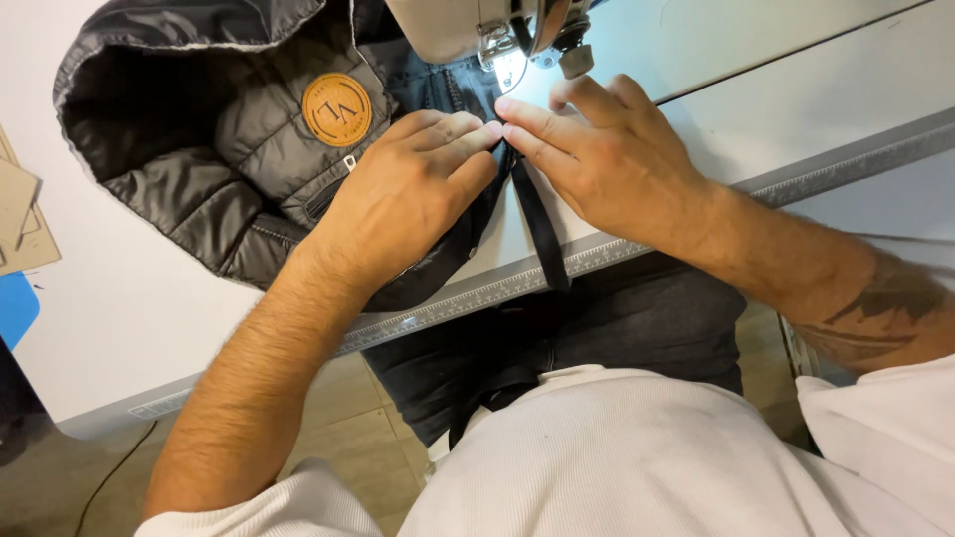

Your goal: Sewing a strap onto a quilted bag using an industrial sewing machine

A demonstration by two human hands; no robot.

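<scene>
A dark grey quilted jacket (199,149) with a round tan patch (336,108) lies on the white table (119,298), its edge under the sewing machine head (497,35). My left hand (408,194) presses flat on the jacket, fingertips pinching the fabric just in front of the presser foot (509,62). My right hand (607,149) holds the same seam from the other side, fingertips touching the left ones. A black strip or zipper tape (542,234) runs from between my fingers down over the table edge toward my lap.
A metal ruler strip (477,293) lines the table's front edge. Tan cardboard pieces (20,224) and a blue object (15,308) sit at the far left. My dark trousers (637,328) and tiled floor (348,418) show below the table.
</scene>
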